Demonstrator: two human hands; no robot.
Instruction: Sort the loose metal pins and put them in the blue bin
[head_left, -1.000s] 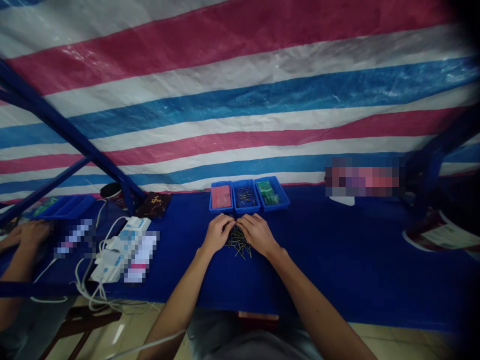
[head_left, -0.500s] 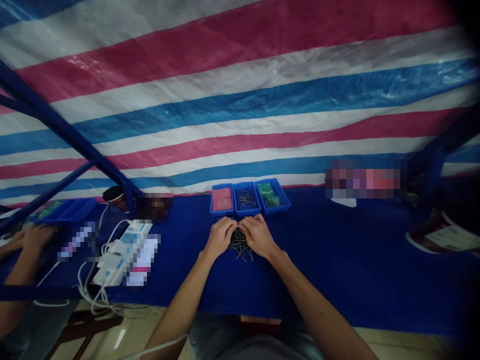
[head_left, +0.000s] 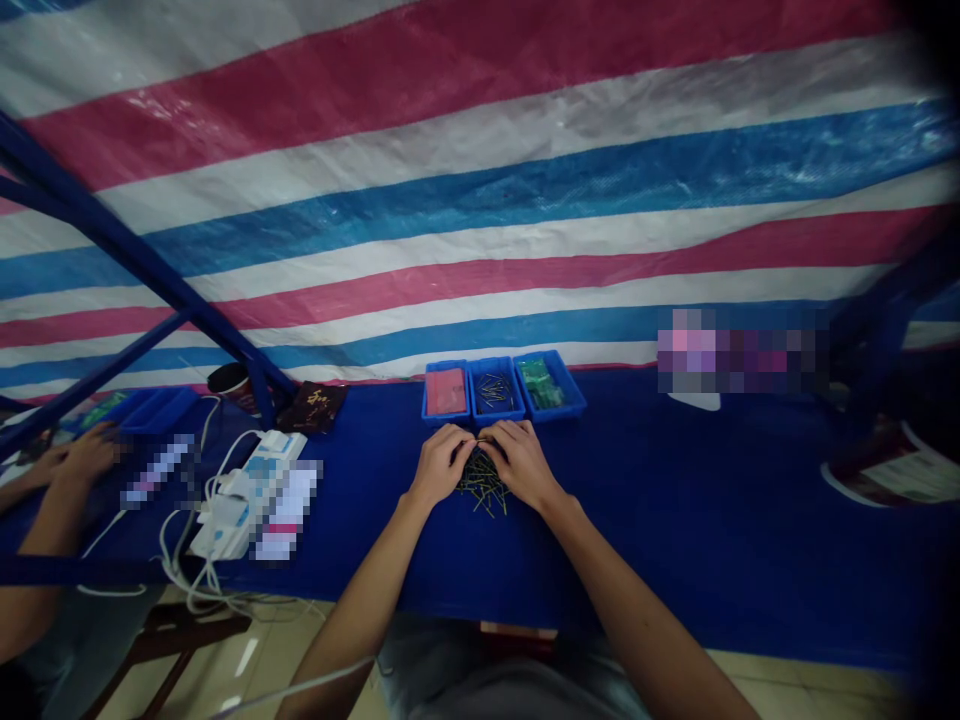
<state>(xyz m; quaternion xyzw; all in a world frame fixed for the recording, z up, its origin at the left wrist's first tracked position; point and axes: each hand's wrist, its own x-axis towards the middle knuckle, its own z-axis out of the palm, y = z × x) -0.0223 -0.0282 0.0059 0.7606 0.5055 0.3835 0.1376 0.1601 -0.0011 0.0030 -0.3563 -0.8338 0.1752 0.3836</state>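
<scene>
My left hand (head_left: 441, 468) and my right hand (head_left: 519, 462) meet fingertip to fingertip above the blue table. Both are closed in a pinch, and a thin brass-coloured screw (head_left: 481, 440) seems to span their fingertips; its ends are hidden. Below them lies a loose pile of long thin screws (head_left: 484, 485), partly covered by the fingers. Just beyond the hands stand three blue bins in a row. The left bin (head_left: 447, 419) holds pink packets (head_left: 446, 390), the middle bin (head_left: 498, 416) some screws (head_left: 493, 390), and the right bin (head_left: 559, 412) green packets (head_left: 541, 382).
To the left lie a white power strip (head_left: 244, 495) with tangled cables and a dark brown packet (head_left: 315, 406). Farther left are a co-worker's hands (head_left: 86, 455) beside other blue bins (head_left: 157, 408). A dark red tub (head_left: 889, 468) is at right. Striped sheeting (head_left: 480, 220) hangs behind.
The view has shifted slightly. My hands stay together over the pile, the fingertips a little farther apart, with a thin piece showing between them. The co-worker's hand has risen toward the bins.
</scene>
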